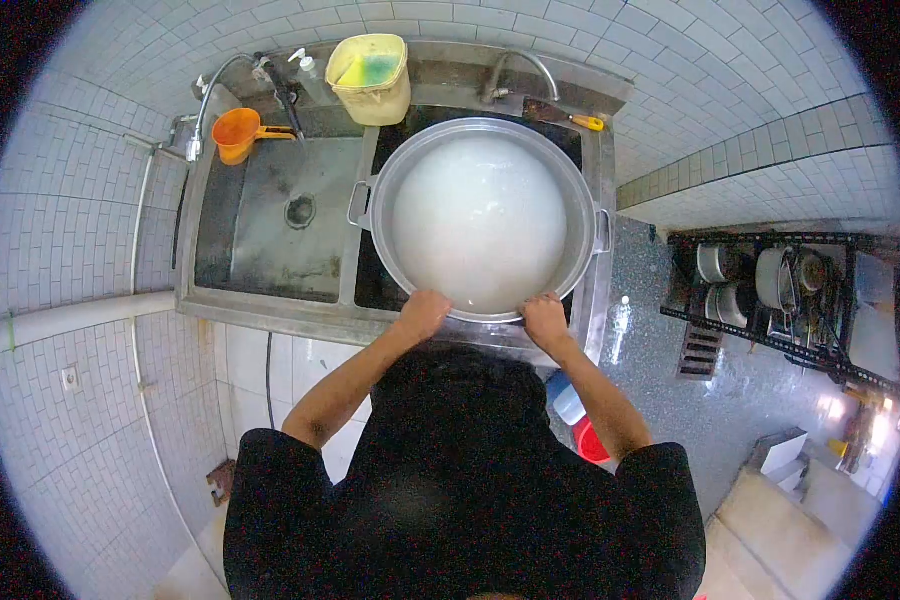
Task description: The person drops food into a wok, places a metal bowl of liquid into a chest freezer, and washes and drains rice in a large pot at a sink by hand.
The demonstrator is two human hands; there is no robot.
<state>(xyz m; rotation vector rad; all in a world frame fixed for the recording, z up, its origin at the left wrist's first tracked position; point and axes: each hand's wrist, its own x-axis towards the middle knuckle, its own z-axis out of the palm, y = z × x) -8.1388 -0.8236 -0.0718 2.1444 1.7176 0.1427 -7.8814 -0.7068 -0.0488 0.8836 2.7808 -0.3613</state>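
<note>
A large round metal pot (402, 262) with two side handles rests over the right sink basin. Cloudy white liquid (480, 215) fills much of it. My left hand (425, 314) is closed on the near rim, left of the middle. Farther right along the same rim, my right hand (544, 320) grips with its fingers curled over the edge. Both side handles stand free of my hands.
The left sink basin (300, 262) holds an orange dipper (235, 137) at its back corner. A yellowish tub (370, 100), a curved faucet (542, 68) and a yellow-handled scraper (585, 122) line the back. Pots fill a black rack (770, 335) at right; a red bucket (590, 442) stands below.
</note>
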